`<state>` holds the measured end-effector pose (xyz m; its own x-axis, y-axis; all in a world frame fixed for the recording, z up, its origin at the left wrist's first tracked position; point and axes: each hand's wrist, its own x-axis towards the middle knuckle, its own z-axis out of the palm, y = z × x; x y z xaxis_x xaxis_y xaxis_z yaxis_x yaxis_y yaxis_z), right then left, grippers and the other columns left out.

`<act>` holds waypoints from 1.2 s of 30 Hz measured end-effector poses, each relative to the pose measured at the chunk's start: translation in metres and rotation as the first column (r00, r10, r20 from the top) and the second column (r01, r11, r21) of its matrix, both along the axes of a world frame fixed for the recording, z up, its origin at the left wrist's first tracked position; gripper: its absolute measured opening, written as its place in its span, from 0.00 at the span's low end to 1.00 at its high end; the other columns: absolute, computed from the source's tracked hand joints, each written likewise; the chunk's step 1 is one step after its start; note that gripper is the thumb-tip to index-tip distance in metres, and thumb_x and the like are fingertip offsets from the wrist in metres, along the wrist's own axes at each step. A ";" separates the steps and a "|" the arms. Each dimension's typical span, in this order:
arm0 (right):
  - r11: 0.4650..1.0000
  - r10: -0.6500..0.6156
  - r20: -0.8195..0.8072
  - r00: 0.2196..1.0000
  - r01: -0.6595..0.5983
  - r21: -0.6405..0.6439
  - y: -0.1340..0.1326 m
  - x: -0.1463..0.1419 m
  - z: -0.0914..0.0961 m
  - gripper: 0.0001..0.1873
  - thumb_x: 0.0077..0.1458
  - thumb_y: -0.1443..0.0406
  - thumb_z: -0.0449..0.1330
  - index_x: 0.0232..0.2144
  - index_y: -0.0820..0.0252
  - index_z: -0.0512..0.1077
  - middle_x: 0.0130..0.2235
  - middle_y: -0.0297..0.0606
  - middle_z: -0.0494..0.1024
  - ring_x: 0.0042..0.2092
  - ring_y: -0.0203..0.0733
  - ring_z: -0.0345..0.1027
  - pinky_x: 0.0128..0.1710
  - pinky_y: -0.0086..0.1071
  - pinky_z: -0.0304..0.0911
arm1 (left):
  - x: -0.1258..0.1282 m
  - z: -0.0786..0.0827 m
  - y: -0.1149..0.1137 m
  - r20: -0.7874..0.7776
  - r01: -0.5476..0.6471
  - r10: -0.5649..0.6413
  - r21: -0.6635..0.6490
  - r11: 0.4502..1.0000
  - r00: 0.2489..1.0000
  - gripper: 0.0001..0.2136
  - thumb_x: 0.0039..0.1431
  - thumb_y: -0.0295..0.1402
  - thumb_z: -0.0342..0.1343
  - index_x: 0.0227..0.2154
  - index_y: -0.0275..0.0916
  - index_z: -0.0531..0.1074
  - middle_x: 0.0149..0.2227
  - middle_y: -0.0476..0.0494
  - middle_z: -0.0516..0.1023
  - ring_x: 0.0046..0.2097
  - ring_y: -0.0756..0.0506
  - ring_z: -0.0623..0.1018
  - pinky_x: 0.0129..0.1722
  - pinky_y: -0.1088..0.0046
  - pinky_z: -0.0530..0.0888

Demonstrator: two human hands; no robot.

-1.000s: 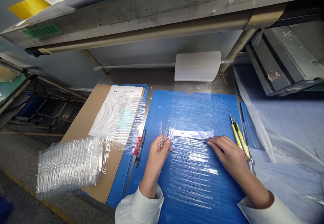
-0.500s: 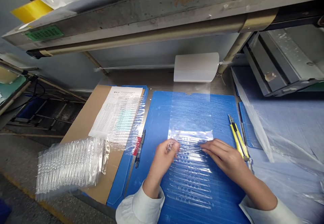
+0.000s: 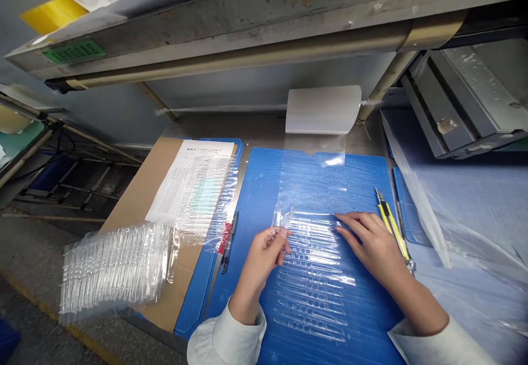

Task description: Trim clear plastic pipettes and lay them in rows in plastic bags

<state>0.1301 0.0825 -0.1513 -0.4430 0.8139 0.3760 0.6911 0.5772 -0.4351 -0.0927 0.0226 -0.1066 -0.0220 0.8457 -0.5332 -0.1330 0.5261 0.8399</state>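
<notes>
A strip of clear plastic film [image 3: 311, 181] runs down over a blue board [image 3: 259, 189]. Several clear, slim plastic pieces with round holes [image 3: 309, 293] lie in rows along its lower part. At the strip's left edge, my left hand [image 3: 264, 255] pinches a crumpled bit of the film between thumb and fingers. My right hand [image 3: 373, 247] is at the right edge, thumb and forefinger slightly apart, fingertips by the ends of the upper pieces. Beside my right hand lies a yellow utility knife [image 3: 391, 223].
Behind the board stands a film roll [image 3: 322, 110]. To the left are a printed sheet [image 3: 190, 178], a pen [image 3: 229, 243], cardboard [image 3: 136, 194] and a bagged stack of clear pieces [image 3: 109, 269]. A metal shelf [image 3: 247, 29] hangs overhead; a grey metal box [image 3: 466, 101] sits right.
My right hand's fingers have spread and shifted slightly up and right along the film edge. My left hand still pinches the film, which now bunches up above it.
</notes>
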 end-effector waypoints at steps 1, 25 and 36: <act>1.000 0.008 -0.014 1.000 -0.009 -0.016 0.000 -0.002 0.004 0.11 0.58 0.63 0.54 0.42 0.61 0.71 0.35 0.42 0.74 0.37 0.43 0.66 0.38 0.38 0.64 | 0.003 0.000 0.000 0.001 0.053 -0.053 0.003 0.999 0.999 0.17 0.54 0.46 0.52 0.36 0.34 0.72 0.24 0.50 0.68 0.18 0.56 0.61 0.16 0.79 0.53; 0.925 0.343 -0.086 0.935 -0.352 -0.142 -0.142 0.007 0.020 0.14 0.57 0.71 0.50 0.43 0.60 0.72 0.29 0.38 0.70 0.32 0.38 0.62 0.35 0.35 0.57 | -0.008 0.010 -0.020 0.090 -0.178 0.178 -0.008 0.984 0.980 0.16 0.58 0.46 0.48 0.31 0.36 0.67 0.18 0.57 0.59 0.16 0.59 0.51 0.16 0.82 0.47; 0.935 0.323 -0.018 0.946 -0.322 -0.152 -0.131 -0.001 0.018 0.16 0.57 0.70 0.52 0.47 0.60 0.70 0.30 0.37 0.70 0.32 0.37 0.62 0.34 0.35 0.56 | -0.013 0.007 -0.020 0.038 -0.086 0.085 0.010 0.996 0.996 0.14 0.57 0.43 0.52 0.32 0.36 0.69 0.21 0.55 0.63 0.17 0.58 0.57 0.14 0.82 0.49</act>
<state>0.1289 -0.0488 -0.1329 -0.6930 0.6740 0.2557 0.4824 0.6972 -0.5303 -0.1053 0.0022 -0.0995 -0.0749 0.8475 -0.5255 -0.2083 0.5020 0.8394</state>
